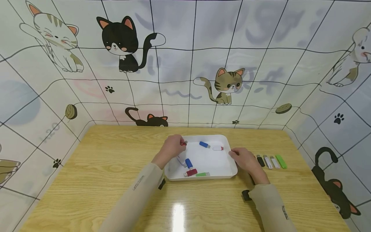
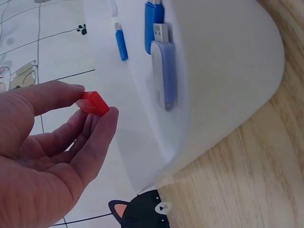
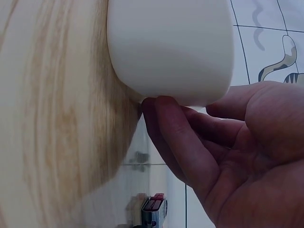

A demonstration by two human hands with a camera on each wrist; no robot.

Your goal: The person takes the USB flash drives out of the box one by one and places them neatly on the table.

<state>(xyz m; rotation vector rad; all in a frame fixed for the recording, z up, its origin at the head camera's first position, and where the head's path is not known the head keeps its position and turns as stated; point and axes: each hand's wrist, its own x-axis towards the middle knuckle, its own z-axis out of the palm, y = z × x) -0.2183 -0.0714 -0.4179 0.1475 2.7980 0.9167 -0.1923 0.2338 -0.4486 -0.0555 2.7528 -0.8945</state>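
Observation:
Above the back-left corner of the white tray (image 1: 214, 164), the left hand (image 1: 172, 146) pinches a red USB stick (image 2: 95, 103) between thumb and fingertips. The right hand (image 1: 244, 158) grips the tray's right edge; in the right wrist view its fingers (image 3: 173, 118) lie against the tray's outer wall (image 3: 171, 52). Inside the tray lie a blue stick (image 1: 204, 144) and a white-and-red one (image 1: 218, 148) toward the back, and another blue stick (image 1: 189, 163), a dark red one (image 1: 190, 173), a green one (image 1: 202, 174) and a pale violet-and-white one (image 2: 164, 76) toward the front left.
Right of the tray on the wooden table (image 1: 116, 167) stands a row of sticks: a black one (image 1: 260, 160), two whitish ones (image 1: 268, 162) and a green one (image 1: 281, 161). A cat-patterned cloth (image 1: 179, 64) rises behind the table and at both sides.

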